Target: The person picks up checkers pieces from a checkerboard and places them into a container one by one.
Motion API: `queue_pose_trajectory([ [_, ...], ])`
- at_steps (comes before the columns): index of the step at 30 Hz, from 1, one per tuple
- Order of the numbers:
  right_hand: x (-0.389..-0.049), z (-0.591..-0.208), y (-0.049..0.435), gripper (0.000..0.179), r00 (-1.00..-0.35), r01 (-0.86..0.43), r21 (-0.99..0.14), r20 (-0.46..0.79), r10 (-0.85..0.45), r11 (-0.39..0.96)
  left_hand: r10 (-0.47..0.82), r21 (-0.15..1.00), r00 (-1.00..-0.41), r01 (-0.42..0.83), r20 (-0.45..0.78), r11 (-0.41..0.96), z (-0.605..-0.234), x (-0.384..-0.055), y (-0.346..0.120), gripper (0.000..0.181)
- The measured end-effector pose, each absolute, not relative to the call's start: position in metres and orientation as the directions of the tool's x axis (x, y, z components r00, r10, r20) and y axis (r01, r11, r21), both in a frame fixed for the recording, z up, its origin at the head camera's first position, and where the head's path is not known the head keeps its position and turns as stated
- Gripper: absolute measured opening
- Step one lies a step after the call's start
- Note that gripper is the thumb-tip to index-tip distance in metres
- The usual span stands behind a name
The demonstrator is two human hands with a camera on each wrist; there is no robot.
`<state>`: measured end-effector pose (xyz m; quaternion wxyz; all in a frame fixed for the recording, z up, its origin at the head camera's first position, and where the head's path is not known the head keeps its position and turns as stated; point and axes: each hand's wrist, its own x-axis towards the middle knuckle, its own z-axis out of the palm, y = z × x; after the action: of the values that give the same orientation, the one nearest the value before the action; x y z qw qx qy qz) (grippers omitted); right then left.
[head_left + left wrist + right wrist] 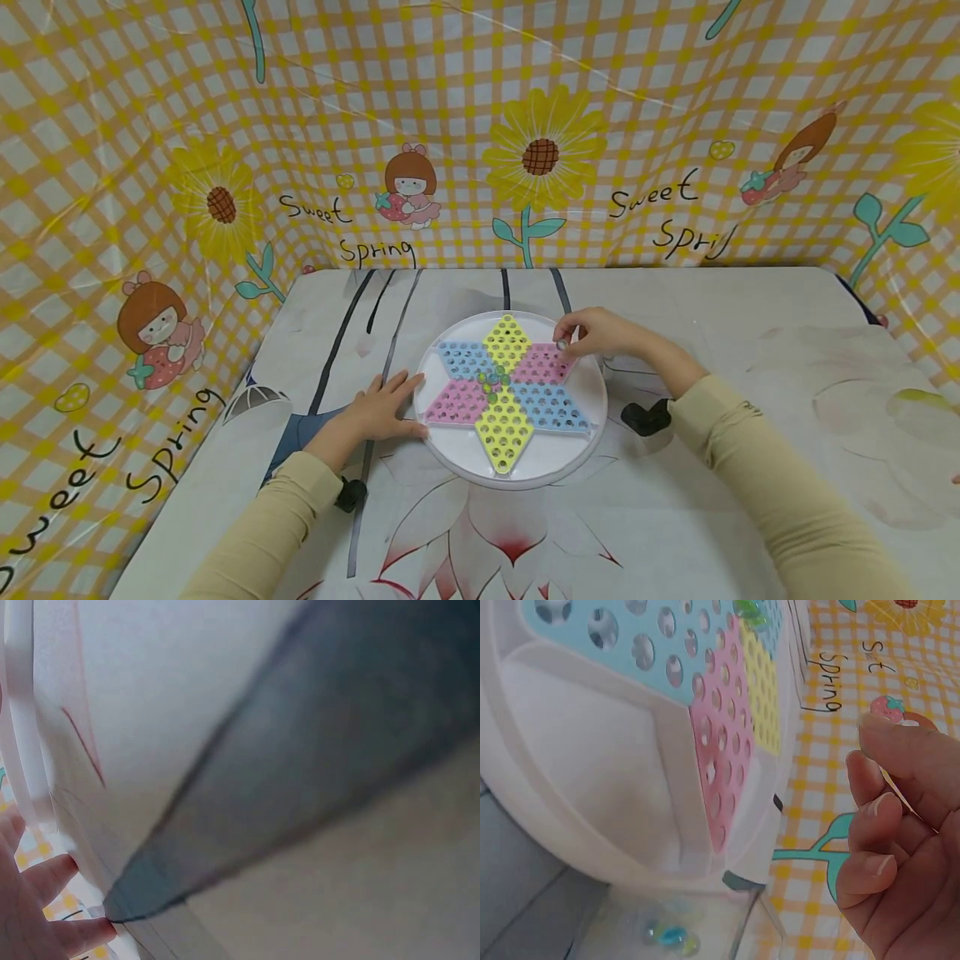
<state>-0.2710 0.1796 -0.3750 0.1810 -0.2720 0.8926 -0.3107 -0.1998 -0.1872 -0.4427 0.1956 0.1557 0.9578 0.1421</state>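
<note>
A round white Chinese checkers board [450, 454] lies on the table, its star of yellow, pink and light blue points full of holes. Several green and yellowish glass marbles [492, 379] sit clustered near the star's middle. My left hand [382, 408] rests at the board's left rim, fingers spread; the left wrist view catches only its fingers [52, 881]. Over the upper right pink point, my right hand [600, 332] pinches a small marble [562, 344] between thumb and fingertips. In the right wrist view that marble is hidden behind the curled fingers [874, 817].
A clear container [622, 922] with a few marbles stands beside the board, mostly hidden under my right forearm in the head view. A white cloth with flower drawings covers the table [697, 517]. Behind and at the sides hangs a yellow checked curtain [465, 100].
</note>
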Motion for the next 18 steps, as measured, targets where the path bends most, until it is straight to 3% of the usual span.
queue_pose_trajectory([
  [18,-0.271,-0.356,0.219,0.017,-0.842,-0.306,-0.661,-0.148,-0.519,0.685,0.353,0.334,-0.877,0.242,-0.325,0.911,-0.443,-0.199,-0.188,0.092],
])
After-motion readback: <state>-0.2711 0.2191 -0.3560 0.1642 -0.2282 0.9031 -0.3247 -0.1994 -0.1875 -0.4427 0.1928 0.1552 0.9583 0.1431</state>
